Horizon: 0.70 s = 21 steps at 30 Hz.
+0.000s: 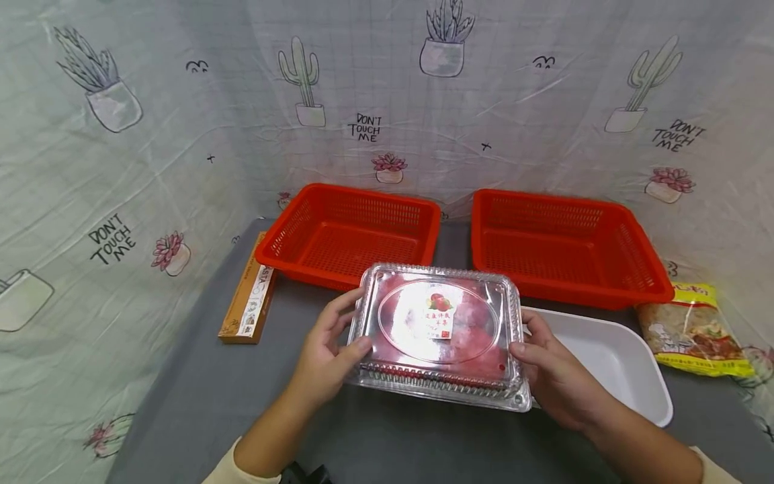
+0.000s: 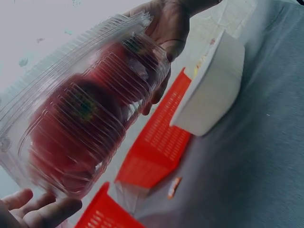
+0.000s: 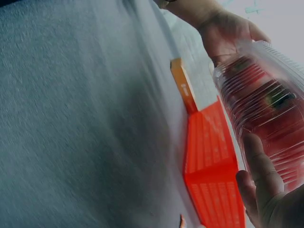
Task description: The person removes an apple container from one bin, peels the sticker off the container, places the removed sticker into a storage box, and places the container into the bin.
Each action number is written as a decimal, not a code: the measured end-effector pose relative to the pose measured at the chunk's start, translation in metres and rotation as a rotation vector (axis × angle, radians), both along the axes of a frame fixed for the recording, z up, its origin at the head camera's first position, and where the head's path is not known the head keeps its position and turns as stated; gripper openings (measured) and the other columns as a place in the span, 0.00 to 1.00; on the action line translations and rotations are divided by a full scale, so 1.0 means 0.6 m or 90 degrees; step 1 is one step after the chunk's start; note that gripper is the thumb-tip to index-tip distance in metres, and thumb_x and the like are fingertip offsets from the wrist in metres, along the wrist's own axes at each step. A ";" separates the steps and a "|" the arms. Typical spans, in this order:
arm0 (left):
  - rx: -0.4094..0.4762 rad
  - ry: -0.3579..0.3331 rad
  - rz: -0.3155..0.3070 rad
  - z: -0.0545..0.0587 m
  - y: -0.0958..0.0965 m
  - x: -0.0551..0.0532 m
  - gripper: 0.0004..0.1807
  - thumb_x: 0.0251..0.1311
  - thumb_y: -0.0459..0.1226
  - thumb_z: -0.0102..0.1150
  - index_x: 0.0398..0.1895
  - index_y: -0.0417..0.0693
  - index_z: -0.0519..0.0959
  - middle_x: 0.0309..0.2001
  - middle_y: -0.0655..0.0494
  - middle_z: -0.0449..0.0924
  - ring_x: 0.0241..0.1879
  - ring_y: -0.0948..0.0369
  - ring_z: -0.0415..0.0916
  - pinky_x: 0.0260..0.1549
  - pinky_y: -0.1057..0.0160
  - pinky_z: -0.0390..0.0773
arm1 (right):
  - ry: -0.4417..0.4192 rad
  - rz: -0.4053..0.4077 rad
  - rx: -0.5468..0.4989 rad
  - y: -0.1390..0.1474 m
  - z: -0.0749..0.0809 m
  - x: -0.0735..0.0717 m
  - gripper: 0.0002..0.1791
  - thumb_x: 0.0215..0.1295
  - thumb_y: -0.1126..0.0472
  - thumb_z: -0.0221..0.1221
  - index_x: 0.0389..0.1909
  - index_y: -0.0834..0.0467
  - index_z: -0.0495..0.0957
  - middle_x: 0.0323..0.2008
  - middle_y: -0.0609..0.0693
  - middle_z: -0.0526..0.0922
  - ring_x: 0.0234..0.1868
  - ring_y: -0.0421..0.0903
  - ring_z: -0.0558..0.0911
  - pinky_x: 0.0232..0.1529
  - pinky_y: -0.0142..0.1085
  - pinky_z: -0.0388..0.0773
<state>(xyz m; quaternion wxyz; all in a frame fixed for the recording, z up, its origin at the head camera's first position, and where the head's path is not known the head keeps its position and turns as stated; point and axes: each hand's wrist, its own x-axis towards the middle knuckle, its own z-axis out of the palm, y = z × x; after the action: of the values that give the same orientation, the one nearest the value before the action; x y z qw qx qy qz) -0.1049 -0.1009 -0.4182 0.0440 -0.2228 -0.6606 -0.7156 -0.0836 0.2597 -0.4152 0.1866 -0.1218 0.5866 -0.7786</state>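
A clear plastic clamshell box (image 1: 444,336) of red fruit is held up over the table, its lid with an oval ridge and a fruit label facing up. My left hand (image 1: 329,353) grips its left side, thumb on the lid's edge. On the opposite side my right hand (image 1: 556,370) holds it, thumb at the lid's right edge. Through the ribbed base, the left wrist view shows large round red fruit (image 2: 61,137) with green patches. Fingers of the right hand (image 3: 261,175) press against the base in the right wrist view.
Two red plastic baskets (image 1: 363,265) (image 1: 568,290) stand at the back. At the left lies an orange pasta box (image 1: 244,302). A white tray (image 1: 611,363) sits behind my right hand, beside a yellow food packet (image 1: 695,329). A printed curtain (image 1: 242,87) surrounds the grey table.
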 end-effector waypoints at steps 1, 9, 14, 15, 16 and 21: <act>0.001 0.000 0.001 -0.004 -0.004 0.003 0.36 0.66 0.29 0.61 0.78 0.45 0.67 0.73 0.42 0.68 0.67 0.52 0.75 0.42 0.50 0.89 | -0.004 -0.001 0.007 -0.004 -0.002 0.002 0.24 0.82 0.62 0.45 0.72 0.39 0.57 0.64 0.50 0.75 0.61 0.50 0.82 0.59 0.47 0.83; -0.017 0.006 0.020 -0.021 -0.030 0.021 0.35 0.66 0.25 0.58 0.78 0.43 0.67 0.74 0.44 0.68 0.67 0.55 0.74 0.44 0.53 0.89 | -0.036 -0.016 0.027 -0.038 -0.017 0.016 0.25 0.78 0.61 0.50 0.69 0.40 0.56 0.62 0.52 0.74 0.59 0.51 0.83 0.57 0.50 0.83; -0.013 0.009 0.034 -0.030 -0.053 0.034 0.36 0.64 0.22 0.58 0.77 0.40 0.67 0.73 0.48 0.70 0.67 0.56 0.75 0.44 0.55 0.89 | -0.041 -0.006 0.023 -0.062 -0.024 0.022 0.26 0.77 0.62 0.52 0.69 0.44 0.54 0.62 0.54 0.72 0.59 0.52 0.82 0.58 0.49 0.83; -0.012 0.012 0.035 -0.034 -0.058 0.036 0.36 0.63 0.21 0.57 0.77 0.39 0.67 0.73 0.48 0.70 0.67 0.56 0.75 0.44 0.56 0.89 | -0.044 -0.005 0.027 -0.067 -0.025 0.024 0.27 0.77 0.62 0.53 0.70 0.46 0.53 0.62 0.54 0.72 0.59 0.52 0.81 0.58 0.49 0.84; -0.010 0.016 0.034 -0.037 -0.063 0.038 0.36 0.63 0.21 0.57 0.77 0.38 0.66 0.73 0.49 0.70 0.67 0.56 0.75 0.45 0.57 0.88 | -0.049 -0.005 0.033 -0.072 -0.026 0.024 0.28 0.77 0.62 0.53 0.70 0.47 0.52 0.62 0.54 0.71 0.59 0.52 0.81 0.58 0.49 0.84; 0.000 0.023 0.026 -0.059 -0.082 0.045 0.36 0.63 0.17 0.54 0.76 0.33 0.65 0.74 0.51 0.68 0.67 0.58 0.75 0.48 0.59 0.87 | -0.094 -0.017 0.066 -0.095 -0.030 0.025 0.33 0.76 0.60 0.57 0.72 0.54 0.48 0.60 0.58 0.71 0.54 0.54 0.83 0.51 0.53 0.87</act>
<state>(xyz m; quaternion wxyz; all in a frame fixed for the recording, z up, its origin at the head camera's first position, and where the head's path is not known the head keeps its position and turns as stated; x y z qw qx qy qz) -0.0782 -0.1504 -0.4533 0.0701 -0.2220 -0.6642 -0.7104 -0.0688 0.2028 -0.4333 0.2250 -0.0465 0.6121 -0.7566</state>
